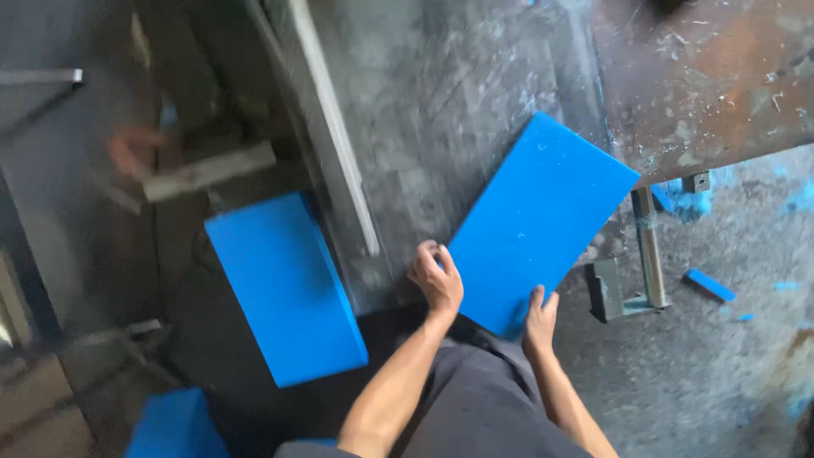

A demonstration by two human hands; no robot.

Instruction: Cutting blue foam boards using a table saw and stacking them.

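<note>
I hold a flat blue rectangular slab (536,222) tilted on a grey metal work surface (441,93). My left hand (436,280) grips its near left edge with fingers curled round it. My right hand (539,319) clasps its near bottom corner. A second, thicker blue block (284,288) lies to the left, apart from both hands, at the surface's near left edge.
A long pale metal bar (335,127) runs along the surface. A rusty steel plate (704,76) sits at the top right on a metal leg (649,246). Blue scraps (710,286) dot the concrete floor. Another blue piece (174,424) lies at the bottom left.
</note>
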